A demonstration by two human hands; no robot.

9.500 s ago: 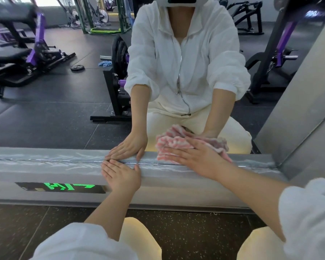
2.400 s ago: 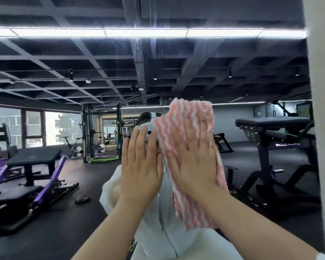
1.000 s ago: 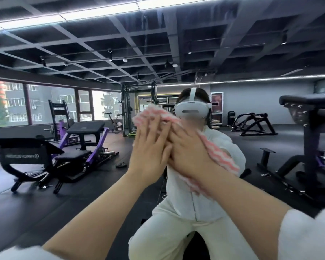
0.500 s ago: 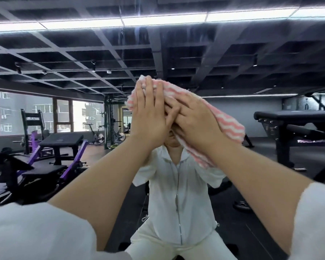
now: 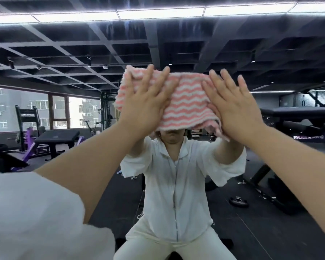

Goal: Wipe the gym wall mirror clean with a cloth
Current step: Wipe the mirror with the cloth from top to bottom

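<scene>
Since half a second ago both hands have moved apart, spreading the cloth (image 5: 186,102) wide on the mirror (image 5: 64,53); left hand (image 5: 144,104) flat, fingers straight, pressing its left part; right hand (image 5: 233,107) likewise open-palmed on its right edge.

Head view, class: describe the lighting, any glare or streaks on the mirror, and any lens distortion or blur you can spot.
Head view: bright ceiling light strips reflect in the mirror, slightly blown out; faint vertical streaks cross the glass near the top; wide-angle bending curves the ceiling grid and enlarges the forearms at the edges; the cloth and both flat hands, left and right, look fairly sharp, the white sleeve soft.
</scene>
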